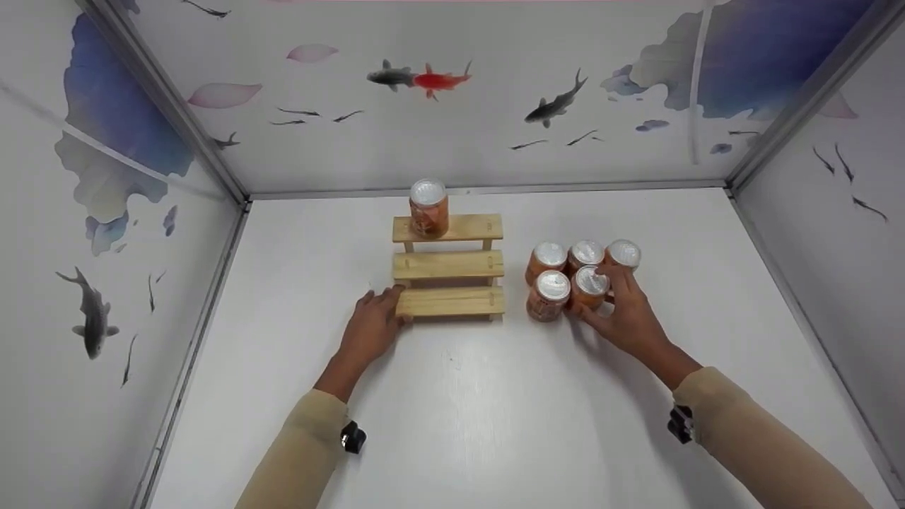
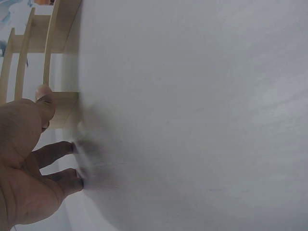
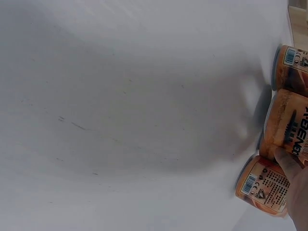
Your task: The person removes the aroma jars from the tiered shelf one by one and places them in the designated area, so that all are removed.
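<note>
A three-step wooden rack stands on the white table. My left hand holds the left end of its lowest step. In the left wrist view, the thumb lies against that step's edge and two other fingers are spread near the table. An orange can with a silvery lid sits upright on the top step, toward its left. To the right of the rack, my right hand grips an orange can at the front of a cluster. Its thumb presses the printed side in the right wrist view.
Several like cans stand close around the gripped one, including a front-left can and a back-right can. White panels printed with fish enclose the table at the back and both sides.
</note>
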A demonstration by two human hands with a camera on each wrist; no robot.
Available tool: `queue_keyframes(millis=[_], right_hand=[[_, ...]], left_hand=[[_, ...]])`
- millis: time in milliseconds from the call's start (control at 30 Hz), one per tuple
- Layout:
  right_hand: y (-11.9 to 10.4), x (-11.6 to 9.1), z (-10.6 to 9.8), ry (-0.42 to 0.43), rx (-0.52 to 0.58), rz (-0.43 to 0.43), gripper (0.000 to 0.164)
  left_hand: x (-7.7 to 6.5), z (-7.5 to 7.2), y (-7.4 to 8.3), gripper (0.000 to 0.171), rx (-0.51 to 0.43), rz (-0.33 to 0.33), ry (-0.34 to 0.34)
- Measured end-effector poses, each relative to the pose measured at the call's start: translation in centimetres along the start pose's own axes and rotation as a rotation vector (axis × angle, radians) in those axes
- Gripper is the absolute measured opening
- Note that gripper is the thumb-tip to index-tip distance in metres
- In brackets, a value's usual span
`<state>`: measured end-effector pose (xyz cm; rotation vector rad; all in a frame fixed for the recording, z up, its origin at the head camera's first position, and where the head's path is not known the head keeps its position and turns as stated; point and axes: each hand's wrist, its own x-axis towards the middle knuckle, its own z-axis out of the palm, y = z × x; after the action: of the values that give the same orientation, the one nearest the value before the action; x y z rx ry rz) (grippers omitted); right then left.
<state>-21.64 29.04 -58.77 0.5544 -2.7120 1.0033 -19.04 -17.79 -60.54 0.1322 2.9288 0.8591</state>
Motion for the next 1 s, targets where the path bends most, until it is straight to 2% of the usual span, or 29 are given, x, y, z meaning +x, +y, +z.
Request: queue_keyframes(millis=[300, 500, 833, 1000], right_hand=[[0.47, -0.05, 0.19, -0.025, 0.031, 0.014, 0.077], [0.63, -0.18, 0.32, -0.037, 0.04, 0.031, 0.075], [0.63, -0.08, 0.35, -0.024, 0.042, 0.003, 0.073], [0.66, -0.13, 0.34, -0.045, 0.033, 0.02, 0.075]], left_hand=[[-0.01, -0.05, 0.04, 0.059, -0.015, 0.044, 0.042], [0.04, -0.03, 0.03, 0.063, -0.011, 0.012, 0.016], [0.11, 0.07, -0.19, 0.061, -0.005, 0.025, 0.027], [-0.07, 0.09, -0.05, 0.063, -0.007, 0.014, 0.018]])
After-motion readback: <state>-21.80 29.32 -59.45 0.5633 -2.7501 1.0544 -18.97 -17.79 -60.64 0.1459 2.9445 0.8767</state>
